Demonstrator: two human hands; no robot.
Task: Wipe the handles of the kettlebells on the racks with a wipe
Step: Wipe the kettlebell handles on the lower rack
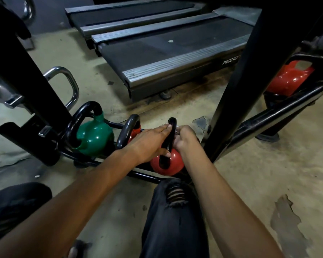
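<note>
Left hand and right hand grip kettlebell handle (rack post just beside).

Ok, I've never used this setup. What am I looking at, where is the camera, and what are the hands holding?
There is no machine here. One camera is worn on a person's head and looks down at their own bare arms as they crouch on a gym floor. The left hand and right hand both hold the black handle of a red kettlebell on a low rack. A green kettlebell sits further left, with treadmills behind. A pale scrap at the right fingers may be the wipe.
</note>
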